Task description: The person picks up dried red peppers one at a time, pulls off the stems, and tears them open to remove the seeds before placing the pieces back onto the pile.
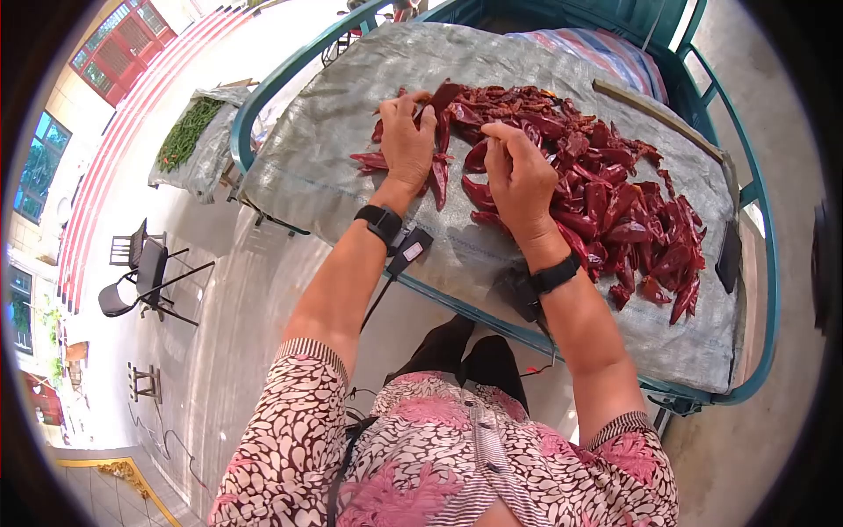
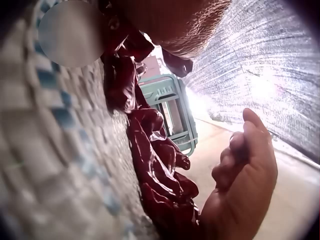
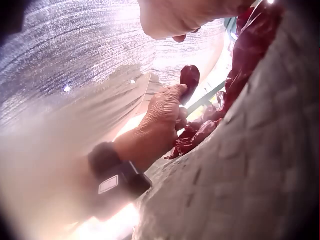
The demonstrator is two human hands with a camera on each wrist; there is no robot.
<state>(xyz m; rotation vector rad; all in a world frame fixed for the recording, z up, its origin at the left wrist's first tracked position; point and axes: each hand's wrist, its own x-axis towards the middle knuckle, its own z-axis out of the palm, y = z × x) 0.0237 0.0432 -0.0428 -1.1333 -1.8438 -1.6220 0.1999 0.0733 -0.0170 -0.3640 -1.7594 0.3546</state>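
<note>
My left hand (image 1: 407,145) pinches a dried red chili pepper (image 1: 445,95) over the left part of the sheet. In the right wrist view this chili (image 3: 189,80) stands up from the fingertips of the left hand (image 3: 155,117). Several loose chilies (image 1: 440,180) lie under and around that hand. My right hand (image 1: 520,180) is above the near left edge of the big chili pile (image 1: 606,206), its fingers loosely curled. From the left wrist, the right hand (image 2: 245,180) shows bent fingers with nothing seen between them.
A grey-green woven sheet (image 1: 299,176) covers the bed of a teal metal cart with a rail (image 1: 762,290) round it. On the sheet's right lie a wooden strip (image 1: 659,119) and a black flat object (image 1: 728,256). Green peppers (image 1: 190,132) and black chairs (image 1: 154,272) stand left.
</note>
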